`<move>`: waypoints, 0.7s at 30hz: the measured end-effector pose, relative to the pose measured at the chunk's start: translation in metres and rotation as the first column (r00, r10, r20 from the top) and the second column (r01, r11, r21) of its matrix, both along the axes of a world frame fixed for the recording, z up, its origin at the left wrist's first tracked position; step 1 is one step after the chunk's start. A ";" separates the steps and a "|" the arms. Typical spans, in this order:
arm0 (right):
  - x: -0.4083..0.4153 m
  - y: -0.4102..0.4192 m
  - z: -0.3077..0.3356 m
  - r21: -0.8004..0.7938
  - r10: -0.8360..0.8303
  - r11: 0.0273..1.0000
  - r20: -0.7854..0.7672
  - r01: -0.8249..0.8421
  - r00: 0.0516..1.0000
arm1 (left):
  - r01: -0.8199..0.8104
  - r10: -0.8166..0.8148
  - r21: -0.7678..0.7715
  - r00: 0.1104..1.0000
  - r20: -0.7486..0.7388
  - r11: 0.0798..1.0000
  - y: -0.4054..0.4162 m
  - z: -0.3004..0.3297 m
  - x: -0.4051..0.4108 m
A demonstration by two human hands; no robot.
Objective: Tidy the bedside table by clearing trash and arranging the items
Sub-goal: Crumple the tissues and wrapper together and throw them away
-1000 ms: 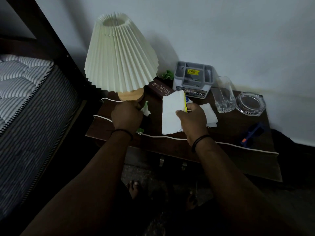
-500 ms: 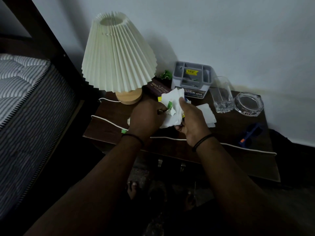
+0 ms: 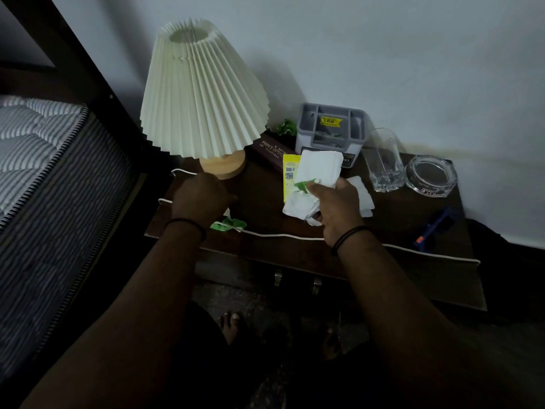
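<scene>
Trash paper (image 3: 317, 175), a white wad with a yellow wrapper (image 3: 289, 175), is gripped in the right hand (image 3: 336, 206) above the bedside table (image 3: 392, 219), long axis upright; the left hand (image 3: 200, 199), fingers hidden, hovers beside the lamp base (image 3: 222, 168), over a green scrap (image 3: 228, 224)

Crumpled white papers (image 3: 317, 175) – bunched above table (image 3: 383, 231).
</scene>
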State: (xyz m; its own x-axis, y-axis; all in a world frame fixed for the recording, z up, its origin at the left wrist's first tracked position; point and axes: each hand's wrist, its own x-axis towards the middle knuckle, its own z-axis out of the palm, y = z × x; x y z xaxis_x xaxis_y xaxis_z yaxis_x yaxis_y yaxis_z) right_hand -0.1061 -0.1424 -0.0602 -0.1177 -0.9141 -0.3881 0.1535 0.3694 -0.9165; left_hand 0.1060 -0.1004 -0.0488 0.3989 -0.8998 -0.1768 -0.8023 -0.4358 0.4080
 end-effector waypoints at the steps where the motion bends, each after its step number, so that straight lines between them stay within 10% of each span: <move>1: 0.001 0.000 0.000 -0.012 0.005 1.000 -0.002 -0.005 1.000 | 0.034 -0.034 0.048 0.999 0.003 0.998 0.002 -0.001 0.000; 8: 0.002 0.004 0.003 -0.008 0.047 0.999 -0.021 -0.047 0.999 | 0.153 -0.171 0.174 0.980 0.096 0.973 -0.001 -0.007 0.000; 18: 0.001 0.001 0.003 -0.003 0.025 1.000 -0.039 -0.025 0.999 | 0.017 -0.006 -0.077 0.991 0.137 0.997 -0.005 -0.011 -0.011; 21: 0.001 0.001 0.002 -0.006 0.029 1.000 -0.038 -0.029 0.999 | -0.097 0.089 -0.206 0.995 -0.045 0.974 -0.011 -0.008 -0.010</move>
State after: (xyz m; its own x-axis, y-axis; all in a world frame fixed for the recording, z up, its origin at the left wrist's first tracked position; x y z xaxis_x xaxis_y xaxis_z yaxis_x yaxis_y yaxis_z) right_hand -0.1054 -0.1416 -0.0582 -0.1053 -0.9200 -0.3774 0.1078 0.3667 -0.9241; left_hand 0.0956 -0.1119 -0.0568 0.4794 -0.8776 -0.0057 -0.7455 -0.4106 0.5250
